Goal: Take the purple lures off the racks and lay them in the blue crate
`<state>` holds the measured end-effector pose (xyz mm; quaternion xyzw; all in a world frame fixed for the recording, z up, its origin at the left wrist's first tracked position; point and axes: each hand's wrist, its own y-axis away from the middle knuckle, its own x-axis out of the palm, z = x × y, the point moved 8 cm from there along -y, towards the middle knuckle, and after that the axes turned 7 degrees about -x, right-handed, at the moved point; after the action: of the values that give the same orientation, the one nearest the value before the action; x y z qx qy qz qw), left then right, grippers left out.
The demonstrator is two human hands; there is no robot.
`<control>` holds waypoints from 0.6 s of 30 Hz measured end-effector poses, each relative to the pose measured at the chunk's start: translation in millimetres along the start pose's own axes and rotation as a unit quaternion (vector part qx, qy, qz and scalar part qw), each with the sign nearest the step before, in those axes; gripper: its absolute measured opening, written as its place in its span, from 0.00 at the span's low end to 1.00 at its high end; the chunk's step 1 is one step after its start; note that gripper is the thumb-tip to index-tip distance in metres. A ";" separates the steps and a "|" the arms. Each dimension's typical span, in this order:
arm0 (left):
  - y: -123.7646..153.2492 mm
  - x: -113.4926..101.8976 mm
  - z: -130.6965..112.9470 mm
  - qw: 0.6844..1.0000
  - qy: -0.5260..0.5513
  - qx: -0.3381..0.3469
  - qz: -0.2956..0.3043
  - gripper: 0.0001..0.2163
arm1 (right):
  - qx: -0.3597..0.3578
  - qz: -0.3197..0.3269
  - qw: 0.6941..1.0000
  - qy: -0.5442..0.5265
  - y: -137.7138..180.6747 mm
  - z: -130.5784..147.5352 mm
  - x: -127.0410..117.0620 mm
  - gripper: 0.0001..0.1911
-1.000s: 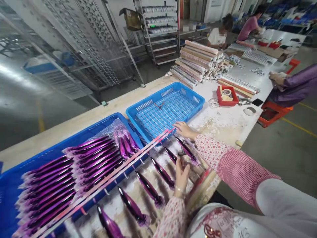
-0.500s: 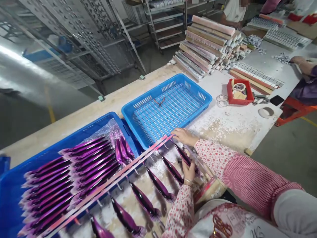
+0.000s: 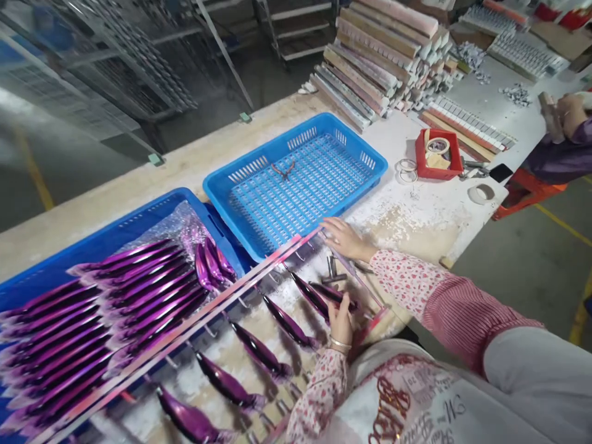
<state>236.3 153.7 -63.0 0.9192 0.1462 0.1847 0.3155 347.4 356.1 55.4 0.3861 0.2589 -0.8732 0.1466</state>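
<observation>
My left hand (image 3: 341, 322), with a bangle at the wrist, is closed on a shiny purple-and-black lure (image 3: 343, 296). That lure lies close above a neighbouring hanging lure (image 3: 305, 291), its front tip apart from the rail. At the far end of the hook rack (image 3: 298, 240), my right hand (image 3: 346, 237) has its fingers bent over the pink-edged rail. Several more purple lures (image 3: 261, 348) hang in a row from the rack's hooks. The underside of my right fingers is hidden.
Left of the rack, a dark blue tray (image 3: 185, 192) holds rows of purple lures on bubble wrap. A lighter blue basket (image 3: 296, 213) contains small pliers (image 3: 283, 171). Beyond are a red box (image 3: 439, 169) with tape, stacked strips (image 3: 379, 55), and another person's hand (image 3: 571, 114).
My left hand has drawn the held lure away from the rail, and its hook there is now bare. My right hand stays at the rack's end. The whole view has shifted.
</observation>
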 end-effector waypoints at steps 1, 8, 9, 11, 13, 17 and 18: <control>9.6 -8.6 2.5 0.999 0.029 -0.007 -0.013 0.24 | 0.013 -0.028 0.999 -0.019 20.1 -0.1 -8.9 0.21; 55.2 -36.9 36.7 0.975 0.189 -0.109 -0.041 0.11 | 0.119 0.164 0.967 -0.151 191.2 29.2 31.4 0.10; 57.4 -33.5 35.3 0.978 0.186 -0.092 -0.026 0.12 | 0.130 0.201 0.960 -0.147 208.3 36.0 45.4 0.11; 61.1 -27.4 28.3 0.986 0.162 -0.034 -0.004 0.14 | 0.156 0.237 0.953 -0.107 230.2 43.7 67.9 0.12; 63.9 -24.6 24.0 0.992 0.122 0.011 0.003 0.14 | 0.178 0.239 0.953 -0.058 238.6 44.6 81.5 0.13; 63.5 -26.4 32.0 0.998 0.057 0.003 -0.002 0.15 | 0.179 0.233 0.955 -0.030 239.4 40.2 93.1 0.12; 63.0 -27.2 33.2 0.999 0.054 0.004 -0.004 0.16 | 0.179 0.232 0.956 -0.028 239.5 38.1 93.7 0.12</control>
<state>236.0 78.0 -54.1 0.9086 0.1677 0.2325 0.3037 372.0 132.2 -74.4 0.4310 -0.0030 -0.8576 0.2808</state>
